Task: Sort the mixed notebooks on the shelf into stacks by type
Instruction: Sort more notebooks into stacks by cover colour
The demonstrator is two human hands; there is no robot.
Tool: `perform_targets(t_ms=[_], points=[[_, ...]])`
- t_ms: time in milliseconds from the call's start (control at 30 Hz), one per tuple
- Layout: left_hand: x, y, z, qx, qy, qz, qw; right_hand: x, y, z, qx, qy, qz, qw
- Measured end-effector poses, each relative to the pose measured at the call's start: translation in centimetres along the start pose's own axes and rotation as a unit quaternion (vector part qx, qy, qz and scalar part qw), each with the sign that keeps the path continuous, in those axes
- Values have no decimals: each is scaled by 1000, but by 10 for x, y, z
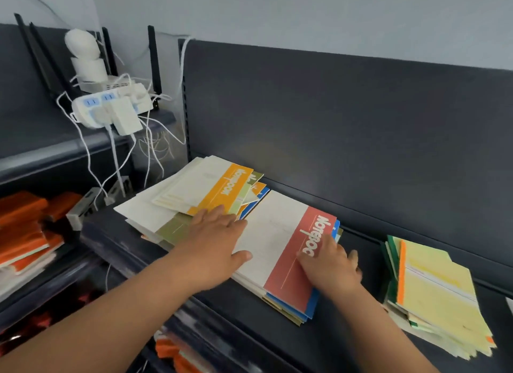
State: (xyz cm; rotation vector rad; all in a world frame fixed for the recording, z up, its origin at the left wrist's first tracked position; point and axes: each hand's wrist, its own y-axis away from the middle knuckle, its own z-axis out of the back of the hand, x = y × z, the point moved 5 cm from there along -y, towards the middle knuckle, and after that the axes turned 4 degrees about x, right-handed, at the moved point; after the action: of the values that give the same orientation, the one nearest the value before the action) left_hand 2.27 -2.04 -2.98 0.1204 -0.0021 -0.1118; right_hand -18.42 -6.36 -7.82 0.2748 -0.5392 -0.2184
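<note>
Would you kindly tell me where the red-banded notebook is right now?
In the head view, the red-banded notebook tops the middle stack on the shelf, under the right hand, left of the yellow stack.

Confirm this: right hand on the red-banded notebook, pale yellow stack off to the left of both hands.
Wrong side: the head view shows the pale yellow stack to the right of the left hand and the right hand, which does rest on the red-banded notebook.
</note>
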Motion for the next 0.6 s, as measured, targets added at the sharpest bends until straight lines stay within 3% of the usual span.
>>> perform_targets(t_ms=[167, 233, 367, 467, 533, 600], points=[[-11, -34, -19, 29, -61, -85, 994, 1, -5, -10, -15, -30, -12, 999], [-13, -37, -25, 47, -79, -114, 989, 6, -3, -6, -51, -103, 0, 993], [-12, -39, -23, 58, -89, -172, 979, 14, 6, 3, -75, -364, 19, 928], [-9, -43, -17, 61, -73, -201, 975, 11, 7, 11, -106, -504, -40, 856], [-6, -44, -15, 65, -73, -215, 972, 9, 9, 8, -58, -557, -95, 823], [-3, -43, -14, 68, -81, -226, 968, 13, 17, -4, 26, -542, -131, 830]])
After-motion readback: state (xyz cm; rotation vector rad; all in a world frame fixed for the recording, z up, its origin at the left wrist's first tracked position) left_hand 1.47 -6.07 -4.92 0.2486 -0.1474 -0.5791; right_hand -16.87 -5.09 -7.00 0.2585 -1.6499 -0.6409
